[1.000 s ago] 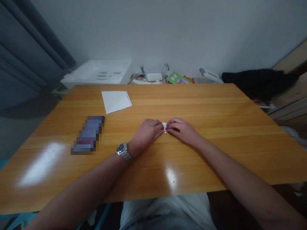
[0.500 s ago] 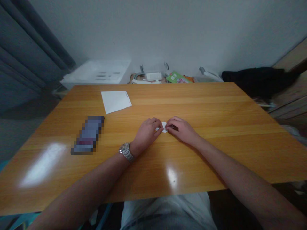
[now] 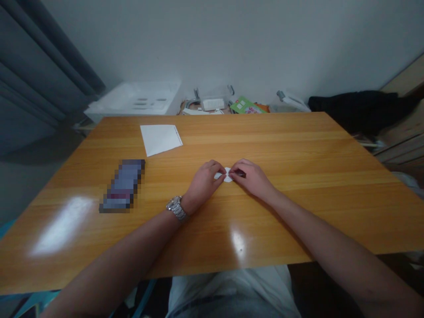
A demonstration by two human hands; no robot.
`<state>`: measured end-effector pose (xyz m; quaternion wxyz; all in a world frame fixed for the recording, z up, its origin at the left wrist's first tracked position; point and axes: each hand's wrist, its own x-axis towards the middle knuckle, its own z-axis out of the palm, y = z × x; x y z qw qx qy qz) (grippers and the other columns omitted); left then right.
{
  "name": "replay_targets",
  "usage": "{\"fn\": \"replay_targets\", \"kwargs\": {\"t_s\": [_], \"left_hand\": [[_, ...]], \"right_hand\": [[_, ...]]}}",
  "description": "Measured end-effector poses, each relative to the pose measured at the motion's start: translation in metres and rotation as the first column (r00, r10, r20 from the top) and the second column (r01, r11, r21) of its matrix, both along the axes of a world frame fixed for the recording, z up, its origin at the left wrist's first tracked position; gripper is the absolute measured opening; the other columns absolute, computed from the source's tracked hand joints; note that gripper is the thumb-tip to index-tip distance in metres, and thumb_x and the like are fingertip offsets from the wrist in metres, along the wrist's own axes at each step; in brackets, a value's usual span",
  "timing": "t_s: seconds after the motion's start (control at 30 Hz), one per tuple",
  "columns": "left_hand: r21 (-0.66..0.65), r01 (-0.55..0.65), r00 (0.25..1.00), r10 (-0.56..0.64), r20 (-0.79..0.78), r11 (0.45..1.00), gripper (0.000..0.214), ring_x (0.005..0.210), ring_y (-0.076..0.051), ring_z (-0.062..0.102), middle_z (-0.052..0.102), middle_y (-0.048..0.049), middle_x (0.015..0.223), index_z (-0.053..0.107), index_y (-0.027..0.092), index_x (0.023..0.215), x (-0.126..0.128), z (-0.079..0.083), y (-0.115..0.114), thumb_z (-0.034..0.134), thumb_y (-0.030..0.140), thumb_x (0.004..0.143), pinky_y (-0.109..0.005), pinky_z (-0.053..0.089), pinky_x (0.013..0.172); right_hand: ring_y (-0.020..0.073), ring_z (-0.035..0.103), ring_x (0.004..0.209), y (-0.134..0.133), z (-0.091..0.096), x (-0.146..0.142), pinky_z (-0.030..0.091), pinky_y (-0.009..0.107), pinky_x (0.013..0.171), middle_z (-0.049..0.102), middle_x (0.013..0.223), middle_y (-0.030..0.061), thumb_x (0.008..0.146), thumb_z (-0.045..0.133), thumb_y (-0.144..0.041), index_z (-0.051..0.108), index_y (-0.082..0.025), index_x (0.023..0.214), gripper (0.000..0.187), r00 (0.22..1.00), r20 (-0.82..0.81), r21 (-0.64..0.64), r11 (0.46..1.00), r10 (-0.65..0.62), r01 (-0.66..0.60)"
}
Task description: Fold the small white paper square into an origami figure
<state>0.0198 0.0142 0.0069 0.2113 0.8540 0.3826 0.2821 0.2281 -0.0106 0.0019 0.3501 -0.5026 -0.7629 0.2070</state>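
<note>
A small piece of white paper (image 3: pixel 228 178) lies at the middle of the wooden table (image 3: pixel 265 145), between my two hands. My left hand (image 3: pixel 206 180), with a metal watch (image 3: pixel 177 207) on its wrist, pinches the left side of the paper between thumb and fingers. From the other side, my right hand (image 3: pixel 252 177) grips the paper's right part with thumb and fingertips. The fingers cover much of the paper, so its full shape and any folds are hidden.
A white sheet with a perforated edge (image 3: pixel 160 140) lies at the back left. Nearer on the left is a blurred-out dark flat device (image 3: pixel 124 185). Beyond the far edge stand a white plastic tub (image 3: pixel 132 97) and a green booklet (image 3: pixel 247 106). Dark cloth (image 3: pixel 357 108) hangs at right.
Both hands stay on the small paper, with only slight finger movement. My left wrist has shifted a little to the right. The whole view has moved slightly.
</note>
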Motion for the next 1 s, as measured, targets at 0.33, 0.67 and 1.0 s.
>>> {"fn": "replay_targets", "kwargs": {"t_s": [0.33, 0.67, 1.0], "left_hand": [[0.000, -0.006, 1.000, 0.006, 0.026, 1.000, 0.005, 0.097, -0.020, 0.062, 0.066, -0.0060, 0.100, 0.068, 0.017, 0.094, 0.001, -0.002, 0.002, 0.063, 0.017, 0.094, -0.035, 0.051, 0.092], [0.023, -0.034, 0.998, 0.035, -0.058, 0.999, 0.019, 0.104, -0.023, 0.061, 0.065, -0.0084, 0.111, 0.073, 0.018, 0.111, -0.002, -0.001, 0.000, 0.063, 0.024, 0.096, -0.040, 0.050, 0.098], [-0.037, -0.070, 0.989, 0.064, -0.133, 0.997, 0.019, 0.102, -0.024, 0.062, 0.068, -0.0061, 0.109, 0.072, 0.022, 0.109, -0.007, 0.000, -0.006, 0.068, 0.029, 0.092, -0.040, 0.048, 0.094]], "right_hand": [[0.0198, 0.063, 0.088, -0.001, 0.001, -0.003, 0.049, 0.033, 0.079, 0.066, 0.092, 0.0052, 0.090, 0.069, -0.015, 0.072, -0.019, 0.088, 0.006, 1.000, 0.007, -0.024, 0.999, -0.024, 0.024], [0.0245, 0.061, 0.095, -0.001, -0.003, 0.003, 0.048, 0.039, 0.086, 0.067, 0.097, 0.0074, 0.091, 0.071, -0.025, 0.074, -0.021, 0.102, 0.012, 0.992, 0.125, 0.022, 0.999, -0.035, 0.032], [0.0210, 0.061, 0.090, -0.009, 0.005, 0.005, 0.048, 0.034, 0.080, 0.066, 0.094, 0.0060, 0.091, 0.071, -0.025, 0.073, -0.018, 0.100, 0.011, 0.996, 0.081, -0.065, 0.998, 0.025, -0.020]]}}
